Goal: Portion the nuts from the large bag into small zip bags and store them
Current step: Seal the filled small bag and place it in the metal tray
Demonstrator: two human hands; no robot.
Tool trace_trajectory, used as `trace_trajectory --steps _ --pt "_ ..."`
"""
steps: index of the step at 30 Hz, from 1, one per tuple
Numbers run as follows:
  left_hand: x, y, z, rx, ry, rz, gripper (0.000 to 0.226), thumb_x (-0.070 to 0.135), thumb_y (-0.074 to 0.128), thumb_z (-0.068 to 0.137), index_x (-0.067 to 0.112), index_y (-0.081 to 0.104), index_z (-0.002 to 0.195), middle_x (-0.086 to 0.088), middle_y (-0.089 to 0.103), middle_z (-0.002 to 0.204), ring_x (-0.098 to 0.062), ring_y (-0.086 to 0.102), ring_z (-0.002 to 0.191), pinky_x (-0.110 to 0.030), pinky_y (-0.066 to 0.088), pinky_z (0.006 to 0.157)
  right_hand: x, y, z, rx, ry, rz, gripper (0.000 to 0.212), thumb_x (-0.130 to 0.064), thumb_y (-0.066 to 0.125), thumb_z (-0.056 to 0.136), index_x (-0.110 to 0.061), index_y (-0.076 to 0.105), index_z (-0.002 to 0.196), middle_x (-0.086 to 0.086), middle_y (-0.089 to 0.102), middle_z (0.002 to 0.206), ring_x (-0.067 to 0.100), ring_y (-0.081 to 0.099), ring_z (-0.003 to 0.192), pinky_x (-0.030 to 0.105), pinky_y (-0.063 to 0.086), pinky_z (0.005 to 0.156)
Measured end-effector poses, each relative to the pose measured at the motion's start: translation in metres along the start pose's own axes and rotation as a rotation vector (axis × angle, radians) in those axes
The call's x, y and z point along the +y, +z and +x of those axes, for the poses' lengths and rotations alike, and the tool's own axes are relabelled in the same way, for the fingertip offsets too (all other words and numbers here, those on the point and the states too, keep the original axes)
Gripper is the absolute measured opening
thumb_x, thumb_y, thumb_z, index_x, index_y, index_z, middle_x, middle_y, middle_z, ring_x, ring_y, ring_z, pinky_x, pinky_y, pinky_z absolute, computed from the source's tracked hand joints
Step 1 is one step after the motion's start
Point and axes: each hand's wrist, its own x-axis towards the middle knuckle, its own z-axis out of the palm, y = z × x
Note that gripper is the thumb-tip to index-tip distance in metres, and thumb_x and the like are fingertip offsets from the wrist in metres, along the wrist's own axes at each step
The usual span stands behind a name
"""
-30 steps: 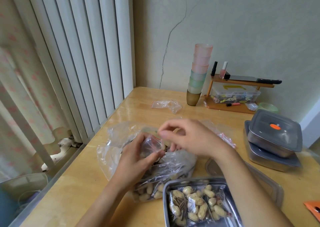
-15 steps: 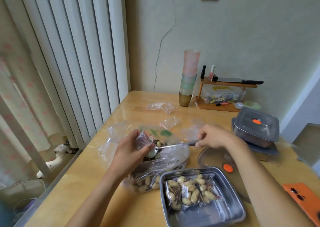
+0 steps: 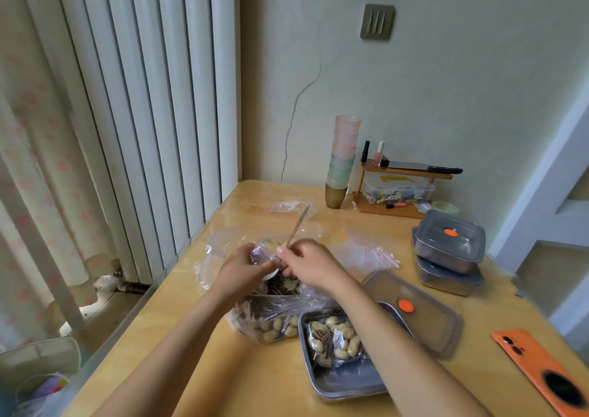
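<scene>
Left hand (image 3: 242,270) grips crinkly zip bag (image 3: 261,254); right hand (image 3: 310,265) pinches slim metal spoon (image 3: 298,225).

Clear large bag (image 3: 261,316) slumped open; filled zip bags (image 3: 331,341) just beside.

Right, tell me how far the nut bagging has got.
Done: filled zip bags lie in the steel tray. In hand: the left hand holds a small zip bag over the large bag while the right hand holds a spoon at it. Left: nuts fill the large bag, empty zip bags wait, and the lid is off.
</scene>
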Motion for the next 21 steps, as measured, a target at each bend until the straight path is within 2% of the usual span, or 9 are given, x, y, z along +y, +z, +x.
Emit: trace_trajectory --steps 2,4,7,9,11,13,15,18,21 --pt "0.001 -0.003 -0.002 0.003 0.011 0.03 0.042 0.046 0.076 0.088 0.017 0.062 0.116 -0.001 0.068 0.103 -0.02 0.066 0.093 -0.038 0.057 0.079 0.003 0.007 0.003 -0.062 0.039 -0.09 0.047 -0.049 0.038 0.11 -0.015 0.067 0.124 0.007 0.074 0.113 0.022 0.072 0.1 0.041 0.058 0.093" --pt "0.001 -0.006 -0.003 -0.008 0.029 0.081 0.053 0.045 0.074 0.09 0.016 0.057 0.131 -0.002 0.065 0.108 -0.015 0.061 0.092 -0.027 0.049 0.068 0.005 0.009 0.003 -0.109 0.04 -0.181 0.053 -0.049 0.029 0.111 -0.015 0.06 0.139 0.01 0.07 0.124 0.022 0.067 0.107 0.033 0.051 0.091" --pt "0.001 -0.011 -0.005 -0.038 0.042 0.126 0.06 0.043 0.073 0.091 0.014 0.053 0.14 -0.003 0.065 0.114 -0.014 0.058 0.091 -0.021 0.042 0.062 0.006 -0.002 -0.001 -0.151 0.014 -0.257 0.053 -0.046 0.022 0.113 -0.017 0.052 0.146 0.01 0.069 0.119 0.019 0.064 0.105 0.033 0.049 0.091" --pt "0.001 -0.014 -0.003 -0.052 0.05 0.138 0.046 0.042 0.074 0.091 0.016 0.06 0.126 0.001 0.067 0.101 -0.012 0.061 0.083 -0.027 0.051 0.061 0.008 -0.01 -0.004 -0.171 -0.004 -0.29 0.052 -0.045 0.02 0.113 -0.015 0.055 0.139 0.01 0.067 0.118 0.021 0.063 0.108 0.033 0.046 0.091" --pt "0.0 -0.015 0.0 -0.063 0.028 0.127 0.035 0.042 0.074 0.09 0.02 0.061 0.113 0.002 0.068 0.094 -0.012 0.065 0.08 -0.039 0.061 0.072 0.012 -0.016 -0.006 -0.135 -0.044 -0.362 0.053 -0.045 0.019 0.113 -0.013 0.06 0.124 0.009 0.066 0.115 0.023 0.064 0.104 0.035 0.049 0.09" --pt "-0.003 -0.016 0.003 -0.072 0.008 0.111 0.05 0.048 0.075 0.088 0.022 0.057 0.128 0.002 0.07 0.102 -0.015 0.069 0.089 -0.042 0.062 0.081 0.016 -0.018 -0.006 -0.049 -0.078 -0.414 0.054 -0.046 0.02 0.112 -0.014 0.063 0.109 0.009 0.07 0.107 0.025 0.066 0.095 0.042 0.054 0.09" --pt "-0.001 -0.015 0.004 -0.055 0.003 0.114 0.066 0.051 0.073 0.088 0.021 0.049 0.143 0.003 0.067 0.112 -0.014 0.068 0.094 -0.036 0.06 0.079 0.017 -0.021 -0.007 0.012 -0.107 -0.415 0.049 -0.043 0.024 0.112 -0.017 0.059 0.092 0.005 0.066 0.089 0.022 0.064 0.079 0.043 0.055 0.082" --pt "0.003 -0.014 0.008 -0.013 -0.009 0.134 0.048 0.043 0.068 0.095 0.023 0.048 0.134 0.01 0.058 0.118 0.003 0.058 0.083 -0.019 0.047 0.06 0.018 -0.025 -0.009 0.106 -0.137 -0.401 0.04 -0.032 0.039 0.111 -0.022 0.054 0.075 -0.006 0.056 0.072 0.015 0.056 0.061 0.037 0.053 0.067" --pt "0.01 -0.02 0.014 0.044 0.025 0.277 0.033 0.036 0.069 0.093 0.021 0.059 0.12 0.008 0.063 0.114 -0.002 0.059 0.084 -0.018 0.044 0.061 0.021 -0.032 -0.009 0.133 -0.151 -0.423 0.031 -0.027 0.05 0.107 -0.021 0.064 0.081 -0.012 0.063 0.08 0.006 0.063 0.066 0.032 0.06 0.072"
